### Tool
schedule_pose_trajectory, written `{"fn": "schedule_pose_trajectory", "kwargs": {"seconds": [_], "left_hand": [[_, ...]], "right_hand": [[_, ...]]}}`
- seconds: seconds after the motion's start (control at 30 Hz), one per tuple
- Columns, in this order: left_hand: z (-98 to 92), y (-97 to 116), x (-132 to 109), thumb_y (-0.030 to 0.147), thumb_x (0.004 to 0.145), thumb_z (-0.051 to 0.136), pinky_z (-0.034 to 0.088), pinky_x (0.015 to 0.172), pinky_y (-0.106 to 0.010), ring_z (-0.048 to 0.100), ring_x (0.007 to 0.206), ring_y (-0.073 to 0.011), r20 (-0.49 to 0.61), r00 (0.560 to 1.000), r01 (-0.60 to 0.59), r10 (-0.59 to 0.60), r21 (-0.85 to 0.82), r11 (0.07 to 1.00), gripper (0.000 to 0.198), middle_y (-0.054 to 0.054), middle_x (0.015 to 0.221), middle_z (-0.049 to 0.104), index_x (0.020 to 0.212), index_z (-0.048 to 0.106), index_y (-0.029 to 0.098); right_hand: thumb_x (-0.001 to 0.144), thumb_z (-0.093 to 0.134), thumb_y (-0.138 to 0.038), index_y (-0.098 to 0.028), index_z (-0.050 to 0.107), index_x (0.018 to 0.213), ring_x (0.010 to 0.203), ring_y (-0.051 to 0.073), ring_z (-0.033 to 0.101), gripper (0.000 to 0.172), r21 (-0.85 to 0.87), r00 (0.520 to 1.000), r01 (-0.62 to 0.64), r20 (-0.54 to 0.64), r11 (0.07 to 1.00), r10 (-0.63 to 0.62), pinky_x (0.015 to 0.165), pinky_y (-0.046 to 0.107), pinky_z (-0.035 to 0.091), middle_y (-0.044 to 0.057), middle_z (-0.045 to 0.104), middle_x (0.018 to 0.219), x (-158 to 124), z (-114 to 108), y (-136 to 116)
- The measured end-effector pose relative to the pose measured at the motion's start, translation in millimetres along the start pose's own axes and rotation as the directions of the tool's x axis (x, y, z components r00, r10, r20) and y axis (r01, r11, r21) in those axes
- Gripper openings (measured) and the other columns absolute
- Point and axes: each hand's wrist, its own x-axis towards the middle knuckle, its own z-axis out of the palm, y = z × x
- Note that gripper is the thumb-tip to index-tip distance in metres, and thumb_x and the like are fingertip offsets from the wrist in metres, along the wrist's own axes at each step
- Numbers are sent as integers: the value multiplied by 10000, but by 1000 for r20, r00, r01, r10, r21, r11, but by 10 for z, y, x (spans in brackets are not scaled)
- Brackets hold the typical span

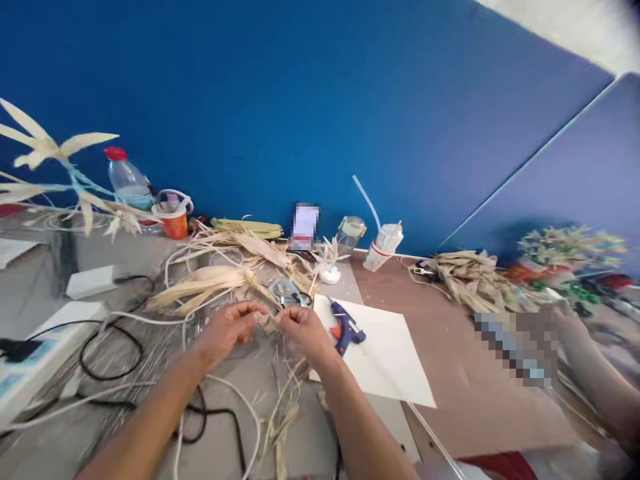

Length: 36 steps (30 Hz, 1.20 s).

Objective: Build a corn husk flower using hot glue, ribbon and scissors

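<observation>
My left hand and my right hand meet over the middle of the table, fingertips pinched. Between them is a small pale piece of dried corn husk, blurred and partly covered by the fingers. Just behind my left hand lies a bundle of dried corn husks. Beyond my right hand, light-blue handled scissors lie partly hidden. A dark blue glue gun rests on a white paper sheet to the right of my right hand. Husk shreds lie below the hands.
White and black cables run across the left side beside a power strip. Along the blue wall stand a bottle, an orange cup, a phone, a jar and a white cup. Another person's arm reaches in from the right.
</observation>
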Motion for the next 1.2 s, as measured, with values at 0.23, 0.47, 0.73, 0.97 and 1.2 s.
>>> {"fn": "schedule_pose_trajectory", "kwargs": {"seconds": [0.23,0.47,0.73,0.97,1.2], "left_hand": [[79,130,-11,326,670,666,192,405,-222,311,409,-83,3,1000,-20,20,243,970,181,64,450,417,760,669,168],[61,94,-1,323,696,684,194,390,-178,246,369,-25,-17,1000,17,-21,-226,974,201,77,521,461,712,556,169],[-57,83,21,249,709,708,208,377,-137,227,357,14,0,999,29,-32,-412,911,192,57,565,529,746,550,147],[-54,53,30,201,714,707,243,375,-124,238,352,22,39,997,78,-68,-469,880,164,45,575,545,746,559,138],[-99,71,37,161,706,711,232,362,-117,228,346,26,-5,998,51,-65,-562,826,150,35,567,543,733,567,133]], "right_hand": [[695,552,-280,-153,563,606,503,75,352,156,-160,998,63,21,985,-60,493,207,269,-52,433,533,-22,19,-16],[742,573,-357,-169,591,959,568,94,418,288,1,992,127,-5,992,-127,528,211,336,-28,510,678,-51,28,-51],[715,538,-217,-166,614,654,519,97,426,109,-109,992,107,-50,988,-113,526,221,343,-38,494,548,-26,83,-22],[635,653,-237,-202,577,1058,512,65,411,432,-63,986,141,-84,988,-146,490,208,345,9,594,921,-50,144,-47],[662,554,-196,-170,566,690,502,80,419,40,47,996,81,-49,996,-79,496,204,336,-48,497,567,9,178,65]]}}
